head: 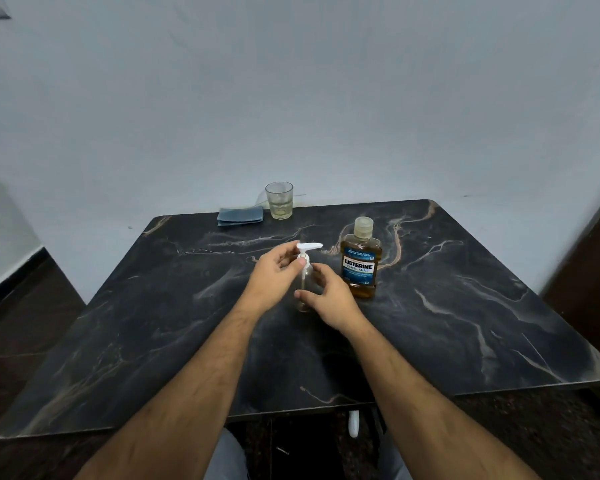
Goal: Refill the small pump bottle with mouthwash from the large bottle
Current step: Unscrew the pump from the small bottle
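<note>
Near the middle of the frame a small pump bottle (304, 285) stands upright on the dark marbled counter (465, 306), its long axis vertical and its clear body nearly see-through. Its white pump head (308, 247) is at the top, with the spout pointing toward the right of the frame, at the large bottle (360, 261). The left hand (274, 275) comes in from the lower left and pinches the white collar just under the pump head between thumb and curled fingers. The right hand (329, 297) wraps loosely round the lower body of the small bottle, thumb in front, fingers curled behind it. The large bottle stands upright just right of the hands, apart from them, capped, its blue label facing the camera and amber liquid filling it to the shoulder. At the far edge of the counter sit a drinking glass (279, 200) and, just left of it, a folded blue cloth (239, 216).
</note>
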Tool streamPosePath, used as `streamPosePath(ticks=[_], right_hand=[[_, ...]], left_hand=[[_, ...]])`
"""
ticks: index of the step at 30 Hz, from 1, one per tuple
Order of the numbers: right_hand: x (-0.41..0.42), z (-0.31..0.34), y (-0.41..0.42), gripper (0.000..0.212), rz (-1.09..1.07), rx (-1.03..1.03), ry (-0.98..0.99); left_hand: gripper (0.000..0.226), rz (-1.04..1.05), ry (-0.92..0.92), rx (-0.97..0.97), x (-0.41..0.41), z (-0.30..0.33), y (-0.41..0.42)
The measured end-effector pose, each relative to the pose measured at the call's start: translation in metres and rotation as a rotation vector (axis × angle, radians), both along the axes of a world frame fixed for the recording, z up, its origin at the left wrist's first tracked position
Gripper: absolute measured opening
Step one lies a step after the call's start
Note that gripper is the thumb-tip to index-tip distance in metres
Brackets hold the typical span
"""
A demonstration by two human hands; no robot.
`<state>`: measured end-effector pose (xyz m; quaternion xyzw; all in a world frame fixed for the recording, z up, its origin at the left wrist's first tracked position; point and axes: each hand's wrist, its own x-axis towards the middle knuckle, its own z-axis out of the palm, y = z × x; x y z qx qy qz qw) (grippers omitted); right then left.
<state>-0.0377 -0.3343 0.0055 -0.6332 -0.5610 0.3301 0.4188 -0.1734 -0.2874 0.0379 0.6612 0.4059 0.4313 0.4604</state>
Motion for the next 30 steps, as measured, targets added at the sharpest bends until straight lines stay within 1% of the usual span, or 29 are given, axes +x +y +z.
streamPosePath(ticks=[2,4,8,12,17,19,21,24,27,30], right_hand=[[-0.004,0.002,0.004,0.050,0.017,0.003,-0.011],[-0.008,0.002,0.005,0.043,0.027,0.002,-0.001],[-0.011,-0.004,0.007,0.041,0.041,0.019,0.015],[-0.012,-0.004,0.006,0.042,0.003,0.022,-0.031],[-0.017,-0.007,0.002,0.041,-0.076,0.065,-0.100],[-0.019,-0.008,0.000,0.041,-0.105,0.077,-0.098],[-0.020,-0.007,0.000,0.042,-0.114,0.073,-0.092],[-0.019,-0.006,0.001,0.050,-0.090,0.058,-0.077],[-0.018,-0.005,0.002,0.056,-0.078,0.033,-0.068],[-0.017,-0.005,0.003,0.050,-0.070,0.034,-0.095]], left_hand=[[0.030,-0.054,0.077,0.043,-0.001,0.001,0.005],[0.025,-0.078,0.114,0.053,-0.005,0.001,0.010],[0.021,-0.104,0.120,0.037,-0.013,0.003,0.012],[0.013,-0.028,0.166,0.088,-0.011,-0.002,0.010],[0.007,0.112,0.149,0.130,-0.002,-0.007,0.001],[0.010,0.181,0.149,0.121,0.001,-0.008,-0.002],[0.019,0.241,0.150,0.097,0.003,-0.006,-0.004],[0.028,0.270,0.187,0.082,0.007,-0.003,-0.003],[0.028,0.181,0.178,0.041,0.009,0.003,-0.002],[0.031,0.055,0.119,-0.007,0.008,0.006,-0.006]])
